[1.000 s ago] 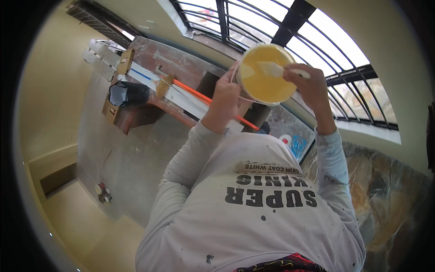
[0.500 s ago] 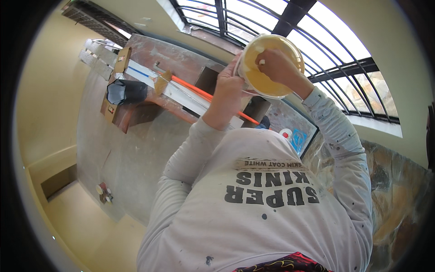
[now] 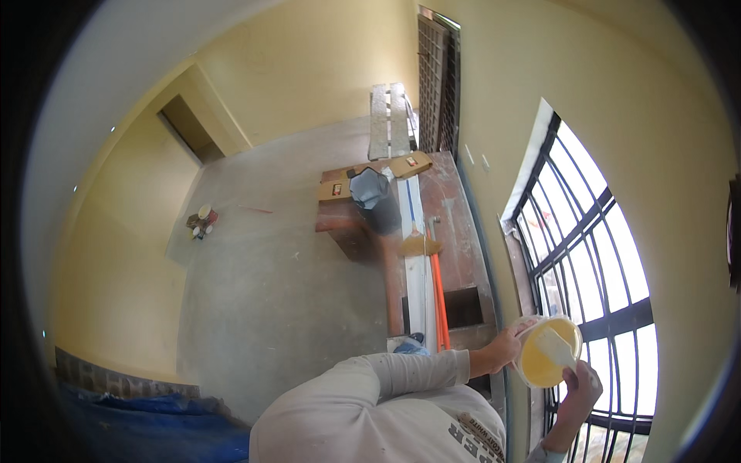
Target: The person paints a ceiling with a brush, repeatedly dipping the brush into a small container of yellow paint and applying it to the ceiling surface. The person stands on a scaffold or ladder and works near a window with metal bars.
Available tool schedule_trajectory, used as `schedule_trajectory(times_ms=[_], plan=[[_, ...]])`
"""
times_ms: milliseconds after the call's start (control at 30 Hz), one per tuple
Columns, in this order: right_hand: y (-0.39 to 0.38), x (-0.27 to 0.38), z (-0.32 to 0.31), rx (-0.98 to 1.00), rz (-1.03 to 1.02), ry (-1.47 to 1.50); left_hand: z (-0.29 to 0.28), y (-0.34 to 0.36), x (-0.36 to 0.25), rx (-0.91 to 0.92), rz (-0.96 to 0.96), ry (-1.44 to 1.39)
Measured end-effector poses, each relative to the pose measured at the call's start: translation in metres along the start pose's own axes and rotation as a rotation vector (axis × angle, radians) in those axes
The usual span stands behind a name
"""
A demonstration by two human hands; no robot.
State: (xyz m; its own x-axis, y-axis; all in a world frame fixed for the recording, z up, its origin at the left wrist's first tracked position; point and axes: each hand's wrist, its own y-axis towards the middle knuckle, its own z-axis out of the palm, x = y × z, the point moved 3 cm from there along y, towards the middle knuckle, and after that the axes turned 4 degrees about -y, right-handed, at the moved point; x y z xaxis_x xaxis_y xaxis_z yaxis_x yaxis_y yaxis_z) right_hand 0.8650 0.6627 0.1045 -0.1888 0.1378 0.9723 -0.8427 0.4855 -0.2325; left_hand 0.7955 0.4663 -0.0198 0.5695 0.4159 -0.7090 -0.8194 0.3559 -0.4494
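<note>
My left hand [image 3: 500,349] grips the rim and side of a white plastic bucket [image 3: 524,373]. Pale yellow paint [image 3: 543,374] lies inside, and the bucket tilts so that its mouth faces me. My right hand [image 3: 584,386] is closed around what looks like a pale, broad-headed paintbrush [image 3: 557,349]. The brush's flat head is in the mouth of the bucket, over the paint. How deep its tip goes is hard to tell.
A barred window [image 3: 594,255] is right beside the bucket. Along the wall, a reddish counter [image 3: 451,193] bears a dark pail [image 3: 374,193], opened cardboard [image 3: 413,163] and orange poles [image 3: 440,301]. Small cans [image 3: 202,220] stand on the floor; blue sheeting [image 3: 154,428] lies lower left.
The view has swung left, so the bucket and both hands now appear at lower right. My right hand has come up out of the bucket, bringing the brush head into sight.
</note>
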Motion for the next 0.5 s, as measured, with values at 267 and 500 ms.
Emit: schedule_trajectory(times_ms=[267,500], plan=[[-0.002,-0.063,-0.108,-0.043,-0.243,-0.401,-0.004,-0.027,-0.029,0.010,-0.049,-0.044],[-0.007,-0.068,-0.097,-0.147,-0.104,-0.153,-0.004,-0.015,-0.012,-0.030,-0.040,-0.062]])
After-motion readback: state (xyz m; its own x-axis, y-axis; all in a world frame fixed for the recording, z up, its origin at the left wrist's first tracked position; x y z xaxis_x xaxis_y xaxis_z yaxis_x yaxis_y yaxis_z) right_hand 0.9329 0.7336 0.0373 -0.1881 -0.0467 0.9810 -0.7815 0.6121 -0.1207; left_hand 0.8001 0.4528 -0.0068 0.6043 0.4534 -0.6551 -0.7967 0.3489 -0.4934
